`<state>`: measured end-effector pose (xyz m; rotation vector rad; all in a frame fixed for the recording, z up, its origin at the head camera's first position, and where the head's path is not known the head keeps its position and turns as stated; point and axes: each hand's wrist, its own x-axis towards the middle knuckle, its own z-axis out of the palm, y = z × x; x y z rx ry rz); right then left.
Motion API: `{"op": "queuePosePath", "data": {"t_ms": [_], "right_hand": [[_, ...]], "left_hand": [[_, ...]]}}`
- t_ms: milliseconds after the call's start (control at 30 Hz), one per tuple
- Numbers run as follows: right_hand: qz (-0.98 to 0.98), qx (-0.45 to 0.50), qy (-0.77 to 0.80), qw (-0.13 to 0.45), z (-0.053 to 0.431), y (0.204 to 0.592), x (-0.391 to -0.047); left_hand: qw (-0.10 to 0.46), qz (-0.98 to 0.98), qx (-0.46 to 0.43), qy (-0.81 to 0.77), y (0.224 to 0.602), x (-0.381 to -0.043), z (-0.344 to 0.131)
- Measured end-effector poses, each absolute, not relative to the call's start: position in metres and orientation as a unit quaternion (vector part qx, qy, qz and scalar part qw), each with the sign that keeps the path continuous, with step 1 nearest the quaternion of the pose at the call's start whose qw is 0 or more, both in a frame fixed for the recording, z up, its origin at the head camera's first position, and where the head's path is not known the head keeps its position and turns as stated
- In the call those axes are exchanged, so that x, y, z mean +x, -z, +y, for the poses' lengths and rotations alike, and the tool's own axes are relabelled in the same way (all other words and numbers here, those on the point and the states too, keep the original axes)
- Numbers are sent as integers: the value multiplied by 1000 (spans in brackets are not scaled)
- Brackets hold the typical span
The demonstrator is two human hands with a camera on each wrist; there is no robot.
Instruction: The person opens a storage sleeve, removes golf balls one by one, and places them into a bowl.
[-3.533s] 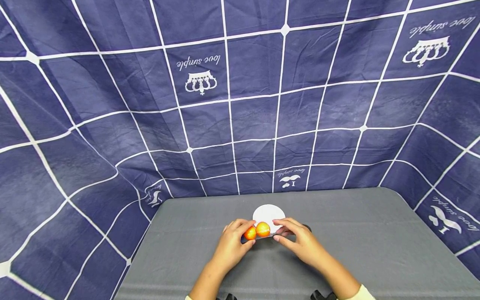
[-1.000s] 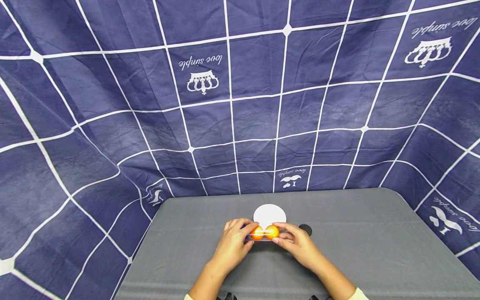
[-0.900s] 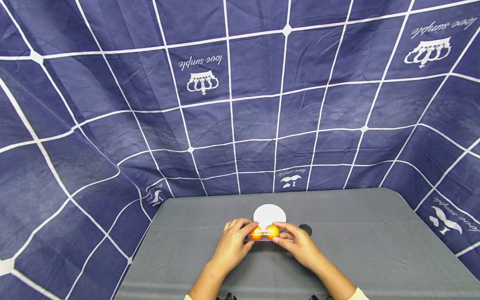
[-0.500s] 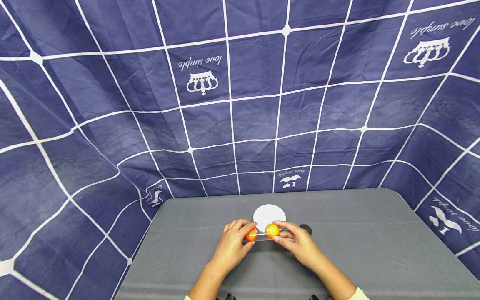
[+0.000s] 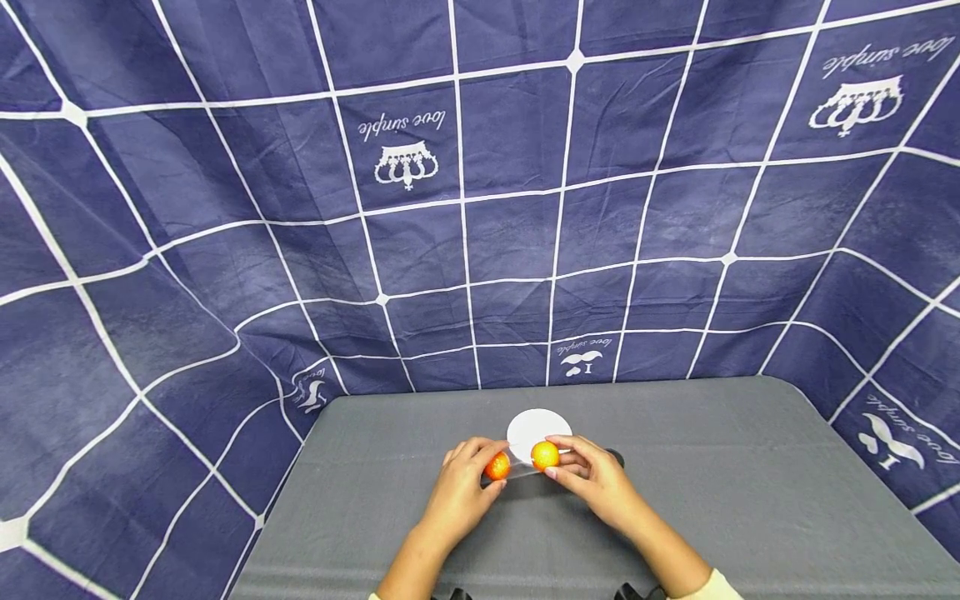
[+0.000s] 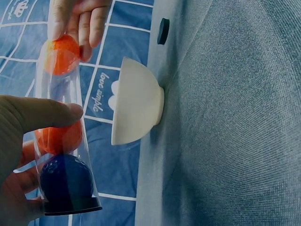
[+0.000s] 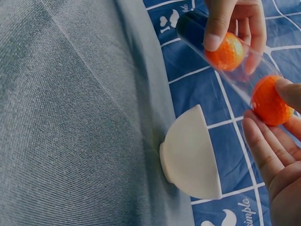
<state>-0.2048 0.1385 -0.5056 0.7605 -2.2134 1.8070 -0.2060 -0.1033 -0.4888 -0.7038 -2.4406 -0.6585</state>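
My left hand (image 5: 459, 490) grips a clear plastic tube (image 6: 57, 87) over the table, thumb across its near side. Inside it, a dark blue ball (image 6: 66, 179) sits against the black end cap (image 6: 73, 206), and an orange dimpled ball (image 6: 59, 140) lies beside it under the thumb. At the tube's other end, my right hand (image 5: 600, 482) pinches a second orange ball (image 7: 270, 101) between thumb and fingers, right at the mouth. In the head view the tube lies crosswise and slightly tilted, its left end partly hidden by the left hand.
A white bowl (image 5: 528, 427) stands on the grey cloth-covered table (image 5: 712, 467), just beyond the tube. The small black round lid (image 6: 163, 31) lies on the table to the right, mostly behind the right hand in the head view. A blue curtain (image 5: 510, 242) hangs behind.
The two orange balls, side by side a second ago, are now apart: one has slid left toward the left hand. The tube's right end and the right hand's ball have risen slightly.
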Motion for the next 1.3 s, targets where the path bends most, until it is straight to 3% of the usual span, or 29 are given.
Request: {"op": "queuePosePath", "data": {"t_ms": [267, 567, 1300], "right_hand": [[-749, 243, -609, 98, 139, 505, -209], [-765, 243, -584, 119, 140, 510, -222], [-830, 235, -488, 132, 133, 511, -250]], "left_hand": [[262, -896, -225, 278, 491, -209, -108], [220, -904, -175, 324, 491, -210, -110], [233, -867, -123, 423, 491, -213, -110]]}}
